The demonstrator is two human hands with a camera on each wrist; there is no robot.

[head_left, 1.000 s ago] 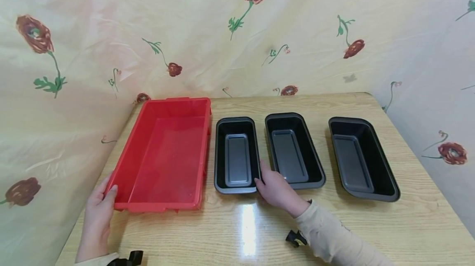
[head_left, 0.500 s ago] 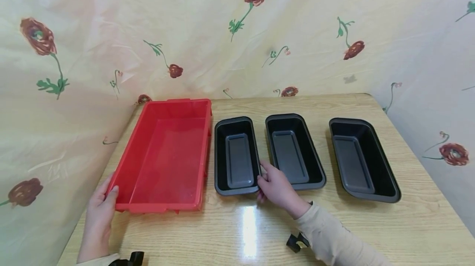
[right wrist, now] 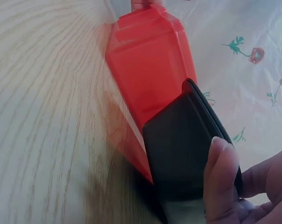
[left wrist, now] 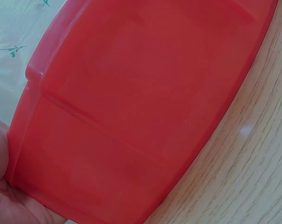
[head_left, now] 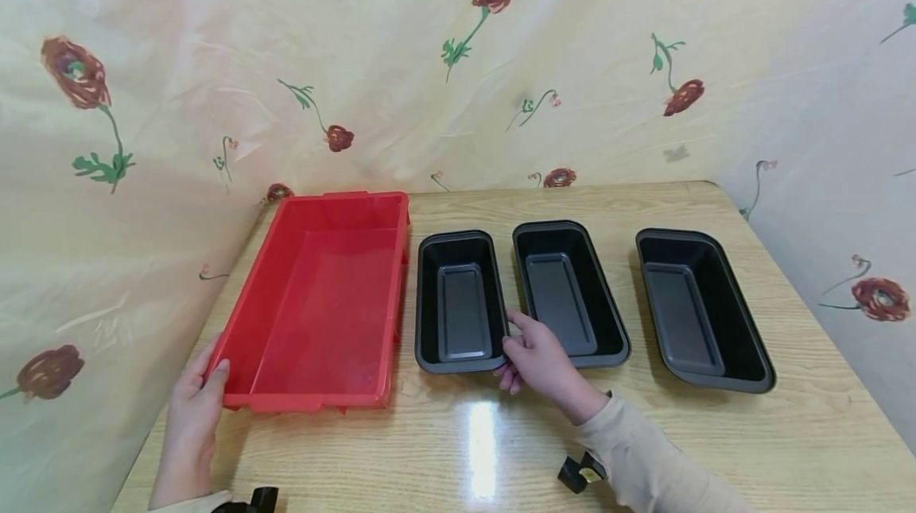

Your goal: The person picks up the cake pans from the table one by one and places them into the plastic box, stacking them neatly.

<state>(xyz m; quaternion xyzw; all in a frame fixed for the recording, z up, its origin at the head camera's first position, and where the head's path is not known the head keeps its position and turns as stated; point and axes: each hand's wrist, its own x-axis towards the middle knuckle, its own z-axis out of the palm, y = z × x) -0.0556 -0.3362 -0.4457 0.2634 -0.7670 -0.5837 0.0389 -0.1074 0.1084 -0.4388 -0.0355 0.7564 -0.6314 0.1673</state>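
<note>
Head cam: L hand curled round near-L corner of red tray; R hand pinches near-R rim of blk pan, btwn tray & 2nd pan.

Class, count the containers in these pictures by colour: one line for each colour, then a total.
Red tray: 1
Black pans: 3
Total: 4
</note>
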